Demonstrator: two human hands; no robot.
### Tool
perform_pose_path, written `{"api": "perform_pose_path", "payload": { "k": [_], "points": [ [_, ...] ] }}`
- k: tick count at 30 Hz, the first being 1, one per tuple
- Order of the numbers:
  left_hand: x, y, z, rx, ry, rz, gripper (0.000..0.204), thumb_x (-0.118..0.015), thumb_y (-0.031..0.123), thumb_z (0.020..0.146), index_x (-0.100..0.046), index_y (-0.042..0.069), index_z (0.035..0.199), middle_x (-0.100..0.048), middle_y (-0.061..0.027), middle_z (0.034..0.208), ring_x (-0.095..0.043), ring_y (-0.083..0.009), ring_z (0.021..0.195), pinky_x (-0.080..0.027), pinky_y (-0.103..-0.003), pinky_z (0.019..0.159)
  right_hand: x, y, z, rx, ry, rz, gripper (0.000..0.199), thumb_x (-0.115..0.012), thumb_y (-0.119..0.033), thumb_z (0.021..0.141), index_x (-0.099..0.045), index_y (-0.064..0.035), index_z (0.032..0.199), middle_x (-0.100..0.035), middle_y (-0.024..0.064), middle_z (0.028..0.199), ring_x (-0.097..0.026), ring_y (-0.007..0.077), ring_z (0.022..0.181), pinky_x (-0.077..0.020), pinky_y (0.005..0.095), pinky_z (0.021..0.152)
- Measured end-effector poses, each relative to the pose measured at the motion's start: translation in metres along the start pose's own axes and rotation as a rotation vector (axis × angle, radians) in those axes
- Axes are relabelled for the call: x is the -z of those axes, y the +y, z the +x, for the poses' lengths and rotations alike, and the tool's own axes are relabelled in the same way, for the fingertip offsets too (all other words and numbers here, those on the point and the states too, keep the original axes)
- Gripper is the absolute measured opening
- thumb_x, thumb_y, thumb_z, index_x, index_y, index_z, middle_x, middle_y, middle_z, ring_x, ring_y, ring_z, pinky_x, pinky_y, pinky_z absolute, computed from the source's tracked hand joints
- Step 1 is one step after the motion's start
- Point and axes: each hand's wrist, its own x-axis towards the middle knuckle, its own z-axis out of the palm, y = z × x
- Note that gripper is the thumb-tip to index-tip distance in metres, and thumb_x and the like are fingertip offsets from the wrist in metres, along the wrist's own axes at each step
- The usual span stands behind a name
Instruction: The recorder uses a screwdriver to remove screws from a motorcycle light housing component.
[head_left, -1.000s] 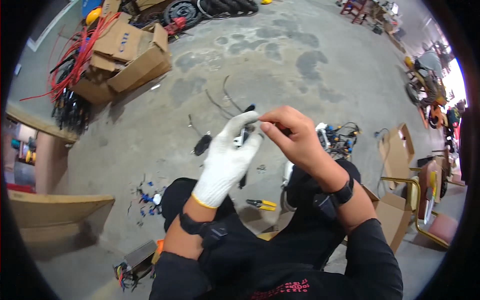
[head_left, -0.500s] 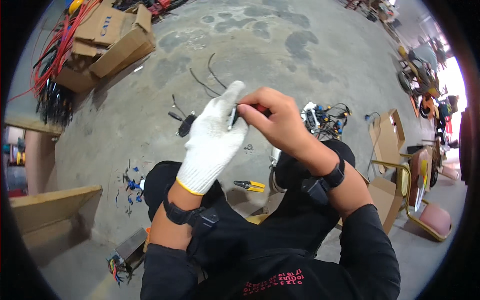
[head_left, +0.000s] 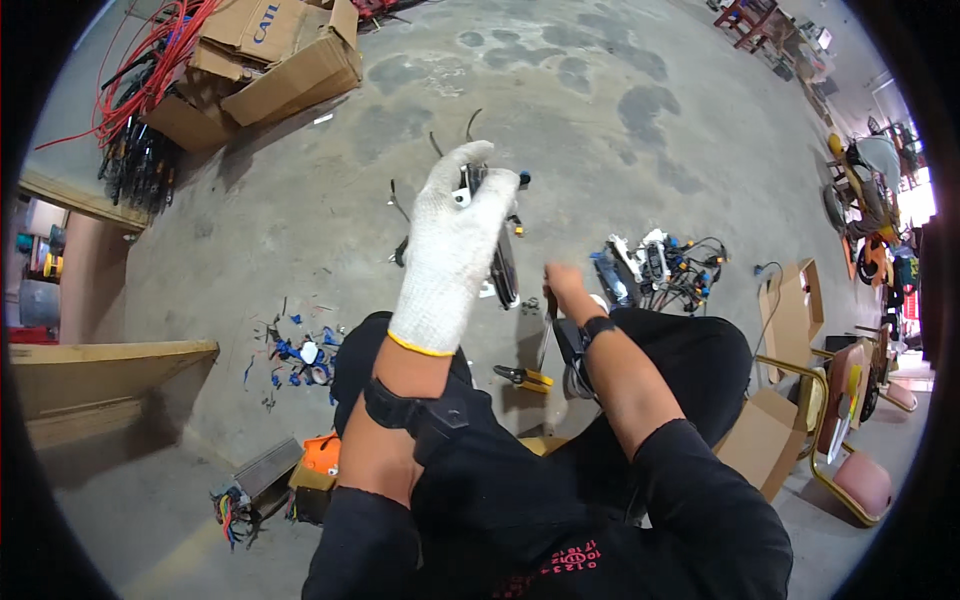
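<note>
My left hand (head_left: 455, 225), in a white knit glove, is raised in front of me with its fingers curled round a small black-and-silver part (head_left: 466, 186); the fingers hide most of it. Two thin dark cables show beyond the fingertips. A long black piece (head_left: 505, 275) shows just right of the glove; whether it joins the held part I cannot tell. My bare right hand (head_left: 567, 285) is lower, by my right knee, fingers closed round something dark and mostly hidden. Yellow-handled wire strippers (head_left: 525, 378) lie on the floor between my legs.
Connectors and cables are heaped (head_left: 665, 265) beyond my right knee. Blue and white bits (head_left: 300, 355) are scattered at my left. A cardboard box (head_left: 300, 80) and red cables (head_left: 165, 50) stand far left. A wooden ledge (head_left: 120, 355) juts in at left, a gold-framed chair (head_left: 825, 420) at right.
My right hand has left the held part and moved down toward my right knee. My left hand keeps hold of the part. The view has shifted a little.
</note>
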Motion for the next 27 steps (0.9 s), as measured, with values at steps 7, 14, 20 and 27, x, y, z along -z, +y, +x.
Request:
{"api": "perform_pose_path", "payload": {
  "k": [7,14,20,27],
  "points": [
    [0.017,0.014,-0.001,0.107,0.068,0.025,0.039,-0.07,0.018,0.092,-0.06,0.001,0.127,-0.065,-0.0071,0.102,-0.067,-0.0138,0.083,-0.053,-0.026,0.072,0.006,0.159,0.022,-0.366,0.059,0.1,0.023,-0.052,-0.014,0.09,-0.055,-0.0023,0.071,-0.053,0.0109,0.06,-0.054,0.0248,0.048,-0.0446,0.0391,0.043],
    [0.007,0.022,-0.001,0.137,0.048,0.067,0.036,-0.068,0.015,0.094,-0.06,0.0,0.126,-0.064,-0.0085,0.105,-0.066,-0.0139,0.087,-0.054,-0.026,0.077,-0.002,0.174,0.05,-0.376,0.013,0.23,0.022,-0.051,-0.015,0.091,-0.055,-0.004,0.072,-0.055,0.0107,0.062,-0.054,0.0251,0.049,-0.0478,0.0389,0.046],
    [0.011,0.018,0.002,0.158,0.074,-0.018,0.036,-0.065,0.014,0.096,-0.058,0.0,0.128,-0.065,-0.0114,0.107,-0.066,-0.0161,0.088,-0.055,-0.028,0.08,-0.019,0.17,0.04,-0.374,0.058,0.283,0.026,-0.052,-0.016,0.093,-0.052,-0.0001,0.073,-0.053,0.0118,0.063,-0.052,0.0262,0.046,-0.0432,0.0404,0.04],
    [0.008,0.017,0.006,0.151,-0.003,-0.02,0.037,-0.062,0.016,0.096,-0.056,-0.001,0.129,-0.066,-0.0129,0.106,-0.067,-0.0177,0.088,-0.057,-0.03,0.078,0.007,0.135,0.043,-0.372,-0.066,0.105,0.031,-0.053,-0.024,0.095,-0.052,-0.0055,0.071,-0.054,0.0095,0.062,-0.058,0.025,0.051,-0.0457,0.0404,0.045]
  ]
}}
